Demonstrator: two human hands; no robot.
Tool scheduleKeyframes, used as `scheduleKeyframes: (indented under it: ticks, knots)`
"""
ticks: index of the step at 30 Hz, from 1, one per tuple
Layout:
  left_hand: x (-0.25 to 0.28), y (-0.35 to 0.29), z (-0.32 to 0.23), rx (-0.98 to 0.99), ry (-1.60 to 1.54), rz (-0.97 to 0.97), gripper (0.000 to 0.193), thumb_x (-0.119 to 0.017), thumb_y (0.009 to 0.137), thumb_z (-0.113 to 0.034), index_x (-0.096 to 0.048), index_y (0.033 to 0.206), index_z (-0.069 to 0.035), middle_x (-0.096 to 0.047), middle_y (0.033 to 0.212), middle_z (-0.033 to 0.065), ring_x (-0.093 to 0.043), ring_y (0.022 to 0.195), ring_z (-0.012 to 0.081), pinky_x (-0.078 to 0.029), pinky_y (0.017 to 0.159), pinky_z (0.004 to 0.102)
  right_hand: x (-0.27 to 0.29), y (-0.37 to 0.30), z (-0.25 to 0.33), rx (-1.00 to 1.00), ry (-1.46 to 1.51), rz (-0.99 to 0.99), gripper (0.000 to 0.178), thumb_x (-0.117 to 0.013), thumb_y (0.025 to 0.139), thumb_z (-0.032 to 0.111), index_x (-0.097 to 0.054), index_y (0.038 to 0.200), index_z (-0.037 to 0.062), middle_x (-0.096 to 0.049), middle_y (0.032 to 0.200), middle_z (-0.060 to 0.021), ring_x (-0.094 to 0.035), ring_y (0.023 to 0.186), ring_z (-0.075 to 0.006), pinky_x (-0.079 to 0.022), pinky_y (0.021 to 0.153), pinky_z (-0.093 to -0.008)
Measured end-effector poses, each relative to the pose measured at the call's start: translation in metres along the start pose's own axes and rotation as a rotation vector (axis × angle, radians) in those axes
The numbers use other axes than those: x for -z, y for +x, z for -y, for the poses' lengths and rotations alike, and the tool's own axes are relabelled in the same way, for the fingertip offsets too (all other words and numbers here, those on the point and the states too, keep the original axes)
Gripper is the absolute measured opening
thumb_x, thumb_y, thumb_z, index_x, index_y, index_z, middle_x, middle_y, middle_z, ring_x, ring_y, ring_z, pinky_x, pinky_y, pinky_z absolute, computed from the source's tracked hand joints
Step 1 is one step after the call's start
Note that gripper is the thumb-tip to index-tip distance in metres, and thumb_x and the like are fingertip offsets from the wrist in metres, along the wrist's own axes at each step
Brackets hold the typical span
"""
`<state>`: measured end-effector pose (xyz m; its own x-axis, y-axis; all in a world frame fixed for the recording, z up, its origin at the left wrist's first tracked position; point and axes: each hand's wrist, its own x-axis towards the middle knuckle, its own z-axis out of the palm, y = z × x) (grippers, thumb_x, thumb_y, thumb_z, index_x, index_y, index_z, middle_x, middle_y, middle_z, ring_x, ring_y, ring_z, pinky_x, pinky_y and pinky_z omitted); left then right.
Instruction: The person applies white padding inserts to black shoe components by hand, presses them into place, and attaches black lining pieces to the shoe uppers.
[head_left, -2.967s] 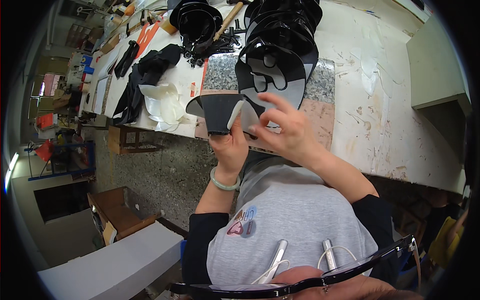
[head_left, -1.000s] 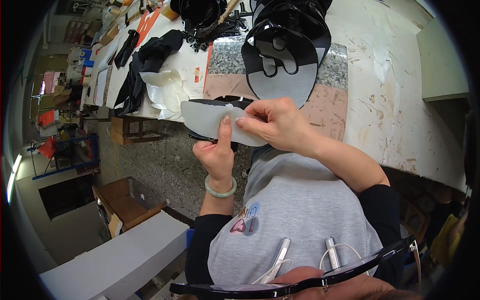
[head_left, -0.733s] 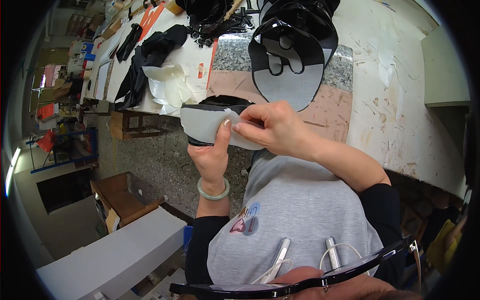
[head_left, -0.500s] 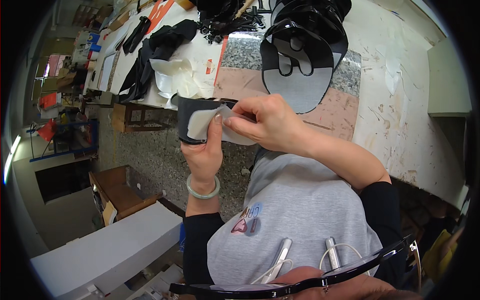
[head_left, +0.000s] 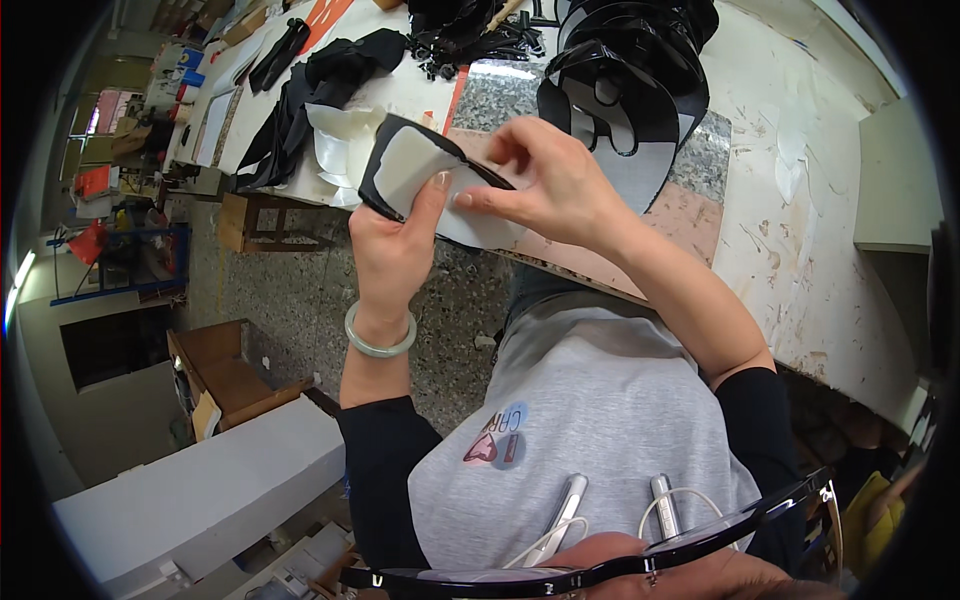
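Note:
Up in front of me, near the table's front edge, I hold a black shoe upper (head_left: 378, 172) with a cream-white stiffener patch (head_left: 408, 165) on its inner face. My left hand (head_left: 393, 240), with a pale green bangle on the wrist, grips its lower edge, the thumb pressed flat by the patch. On the other side my right hand (head_left: 555, 185) is closed on the upper: its thumb lies on the pale inner face and the other fingers curl at the black edge. A stack of glossy black uppers (head_left: 625, 95) with grey lining and cut-outs lies beyond my right hand.
Thin white pieces (head_left: 343, 150) and black cloth (head_left: 335, 85) lie on the table's left part. Small black parts (head_left: 490, 42) sit at the far side. Under the stack is a pinkish board (head_left: 690, 215). An open brown box (head_left: 235, 375) stands lower left.
Both hands have raised the upper and tilted it, turning its white inner face more toward me. My right thumb has slid lower on it, with the fingers lifting higher.

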<state>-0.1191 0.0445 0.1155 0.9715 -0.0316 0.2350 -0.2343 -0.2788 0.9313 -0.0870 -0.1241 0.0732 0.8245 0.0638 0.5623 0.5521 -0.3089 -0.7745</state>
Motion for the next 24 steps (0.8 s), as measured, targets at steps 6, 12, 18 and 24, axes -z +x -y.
scheduleKeyframes:
  ticks: [6, 12, 18, 24]
  knots:
    - [-0.014, 0.013, 0.002, 0.061, -0.159, 0.059, 0.018, -0.065, 0.088, -0.007, -0.064, 0.102, 0.004, -0.066, 0.092, 0.0030, -0.058, 0.082, 0.0072, -0.047, 0.072, 0.0225, 0.014, -0.003, 0.004, -0.461, 0.243, 0.294, 0.031, -0.073, 0.082, 0.024, -0.060, 0.074, -0.0026, -0.050, 0.055, 0.0027, -0.040, 0.050, -0.0036, -0.034, 0.042, -0.0241]
    - [-0.020, 0.005, 0.011, 0.021, -0.061, 0.109, 0.023, -0.064, 0.087, -0.004, -0.061, 0.108, 0.004, -0.066, 0.095, 0.0042, -0.059, 0.084, 0.0078, -0.048, 0.074, 0.0229, 0.023, -0.005, -0.002, -0.474, 0.384, 0.269, 0.020, -0.068, 0.085, 0.016, -0.064, 0.090, -0.0024, -0.066, 0.073, -0.0036, -0.057, 0.065, -0.0051, -0.047, 0.058, -0.0231]
    - [-0.036, -0.007, 0.006, 0.028, -0.197, 0.070, 0.022, -0.063, 0.087, -0.004, -0.061, 0.108, 0.004, -0.067, 0.089, 0.0037, -0.059, 0.080, 0.0061, -0.048, 0.069, 0.0204, 0.034, -0.016, 0.002, -0.256, 0.119, 0.142, 0.018, -0.069, 0.081, 0.009, -0.065, 0.095, -0.0008, -0.062, 0.065, -0.0063, -0.054, 0.058, -0.0058, -0.044, 0.053, -0.0238]
    - [-0.042, -0.014, 0.011, -0.032, 0.088, 0.026, 0.016, -0.065, 0.086, -0.003, -0.066, 0.100, 0.005, -0.068, 0.078, 0.0044, -0.058, 0.066, 0.0052, -0.047, 0.058, 0.0205, 0.048, -0.019, 0.013, -0.215, 0.084, 0.110, 0.015, -0.069, 0.075, 0.003, -0.065, 0.089, -0.0012, -0.063, 0.069, -0.0166, -0.062, 0.058, -0.0220, -0.049, 0.054, -0.0296]
